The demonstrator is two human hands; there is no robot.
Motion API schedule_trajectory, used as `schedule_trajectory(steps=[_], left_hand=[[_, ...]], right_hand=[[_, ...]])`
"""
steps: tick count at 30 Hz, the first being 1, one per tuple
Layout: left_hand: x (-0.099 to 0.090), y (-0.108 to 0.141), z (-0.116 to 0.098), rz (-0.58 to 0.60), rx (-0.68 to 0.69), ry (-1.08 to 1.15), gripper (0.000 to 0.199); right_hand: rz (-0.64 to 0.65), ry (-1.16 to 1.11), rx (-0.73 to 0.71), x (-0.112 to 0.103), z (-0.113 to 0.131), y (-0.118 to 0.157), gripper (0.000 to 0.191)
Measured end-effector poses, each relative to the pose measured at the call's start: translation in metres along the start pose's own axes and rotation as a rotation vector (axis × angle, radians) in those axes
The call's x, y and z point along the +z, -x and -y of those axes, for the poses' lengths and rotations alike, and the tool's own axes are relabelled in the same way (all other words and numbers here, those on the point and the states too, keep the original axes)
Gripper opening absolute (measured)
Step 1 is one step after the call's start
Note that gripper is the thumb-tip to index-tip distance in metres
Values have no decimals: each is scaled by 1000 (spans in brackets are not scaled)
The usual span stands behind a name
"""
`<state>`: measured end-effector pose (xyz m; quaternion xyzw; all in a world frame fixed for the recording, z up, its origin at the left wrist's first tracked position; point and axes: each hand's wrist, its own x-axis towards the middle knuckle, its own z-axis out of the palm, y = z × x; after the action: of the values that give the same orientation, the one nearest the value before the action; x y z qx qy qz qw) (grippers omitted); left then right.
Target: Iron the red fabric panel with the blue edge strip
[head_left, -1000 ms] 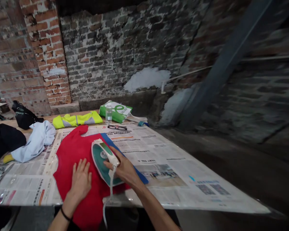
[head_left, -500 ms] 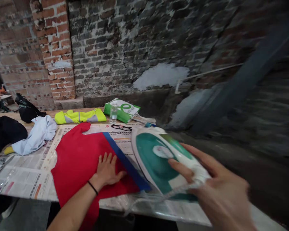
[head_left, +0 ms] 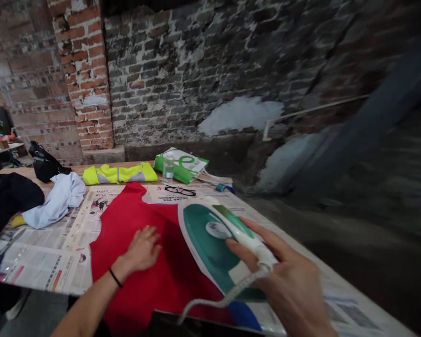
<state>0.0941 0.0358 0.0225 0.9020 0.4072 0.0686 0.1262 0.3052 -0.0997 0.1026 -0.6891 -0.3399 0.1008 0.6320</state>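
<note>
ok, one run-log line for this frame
left hand: spread on red cloth | right hand: gripping iron by handle | blue fabric: partly under iron | glasses: on newspaper

The iron [head_left: 203, 234] in your right fingers [head_left: 239, 252] is teal, rimmed white, with green on its white handle [head_left: 243, 231]. By your left fingers [head_left: 146, 234], the cloth [head_left: 122, 229] is plain red. Beyond them, you have a neon-yellow vest [head_left: 135, 172] banded grey and a green-and-white bag [head_left: 185, 163]; left of them, newspaper [head_left: 33, 267] printed black on off-white.
</note>
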Motion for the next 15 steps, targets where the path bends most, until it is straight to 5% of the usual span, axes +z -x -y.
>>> schedule_trajectory(steps=[4, 7, 15], left_hand=[[-25, 9, 73, -90, -247, -93, 58], [-25, 16, 105, -115, -343, -139, 60], [-11, 17, 115, -152, -384, -188, 65]], right_hand=[[129, -54, -66, 45, -32, 14, 62], [243, -42, -134, 76, -57, 14, 59], [373, 55, -249, 147, -67, -34, 61]])
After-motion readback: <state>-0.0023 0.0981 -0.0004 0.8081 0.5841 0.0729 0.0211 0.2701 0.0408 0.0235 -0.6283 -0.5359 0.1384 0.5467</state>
